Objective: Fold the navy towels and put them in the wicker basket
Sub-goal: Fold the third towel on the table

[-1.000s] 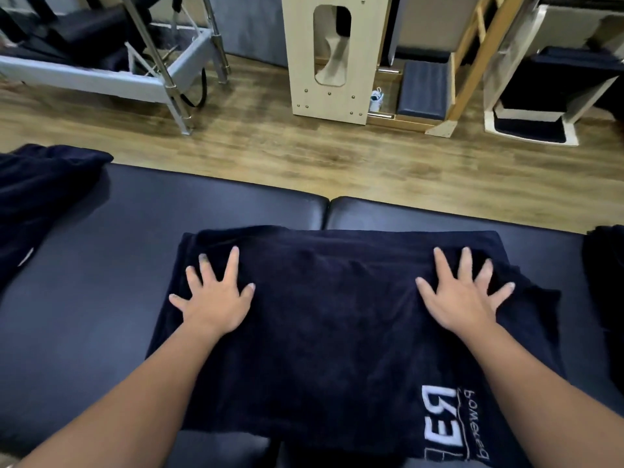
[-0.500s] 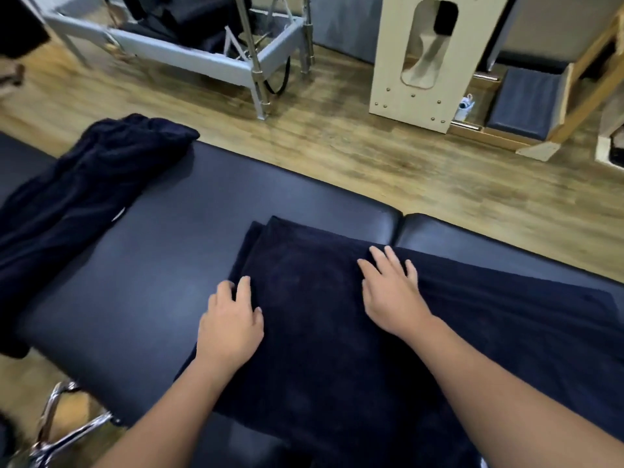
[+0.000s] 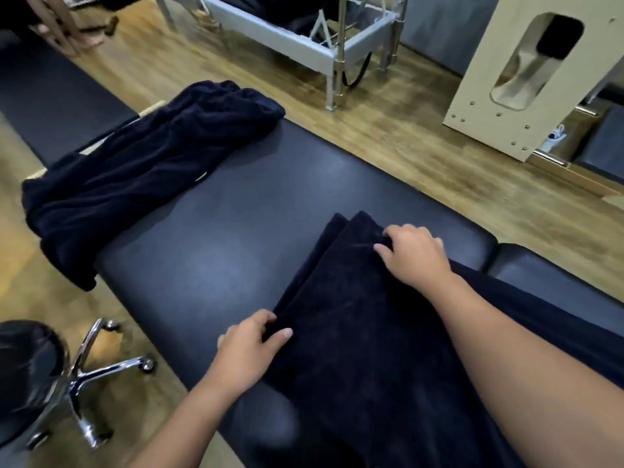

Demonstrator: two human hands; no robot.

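Towel, navy terry (image 3: 364, 332), part-folded, lying in layers on the right half of a black padded surface (image 3: 216, 238); its stepped left end shows at least two plies, the upper set slightly inside the lower. Left hand (image 3: 248, 346) at the near left corner, fingers (image 3: 268, 319) curled and tucked under the edge with the thumb on top, pinching the plies. Right hand (image 3: 415, 256) at the far left corner, fingers (image 3: 388, 233) bent and bunched together, gripping the top layer. Judged step: taking up the left end to carry it over to the right for the next fold. To do it well, both corners should rise together and level, all plies caught in each pinch, so the edges land square and no lower layer drags behind; a flat-handed smoothing afterwards would set the crease. Material: thick, soft pile, matte, light-absorbing, limp enough to sag between the hands. Second lot: a heap of unfolded navy towels (image 3: 141, 170), rumpled in long soft ridges, draped over the far left end of the surface and hanging off its edge. Surface upholstery smooth, faintly glossy, vinyl-like, with rounded cushion edges and a seam to the right. Also present: wood-grain plank floor (image 3: 388, 157); chrome castor base of a stool (image 3: 101, 369), blurred; grey metal-framed apparatus (image 3: 304, 38); pale plywood panel (image 3: 526, 79) with rounded cut-out. Wicker basket: not in view.
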